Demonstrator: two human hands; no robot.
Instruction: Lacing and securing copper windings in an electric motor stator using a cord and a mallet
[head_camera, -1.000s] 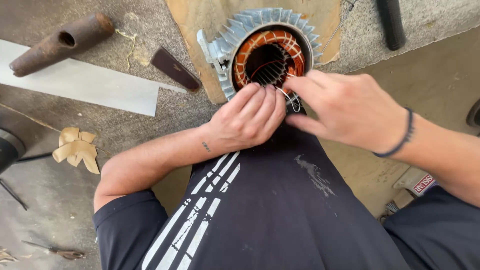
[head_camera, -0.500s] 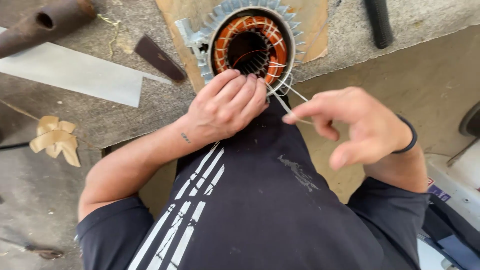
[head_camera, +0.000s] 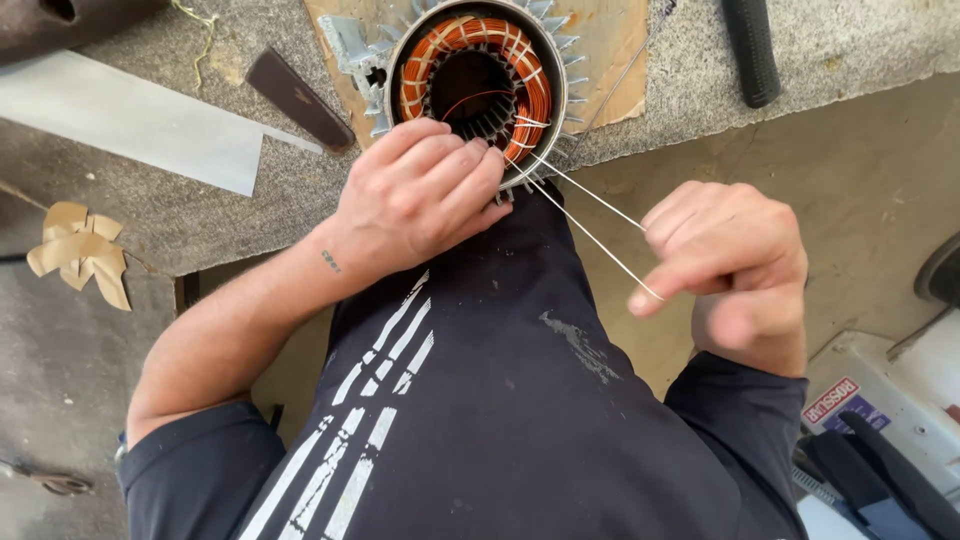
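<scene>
Stator (head_camera: 475, 75) on board (head_camera: 600, 60) — blade (head_camera: 298, 100) left.

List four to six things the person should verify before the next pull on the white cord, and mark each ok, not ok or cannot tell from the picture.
1. Left hand steadies the motor stator at its near rim: ok.
2. Right hand grips the white cord between its fingers: ok.
3. Cord runs taut and straight from the copper winding to the right hand: ok.
4. Stator sits fully on the bench: not ok, its near rim overhangs the edge.
5. Cord's knot at the winding is tight: cannot tell.
</scene>
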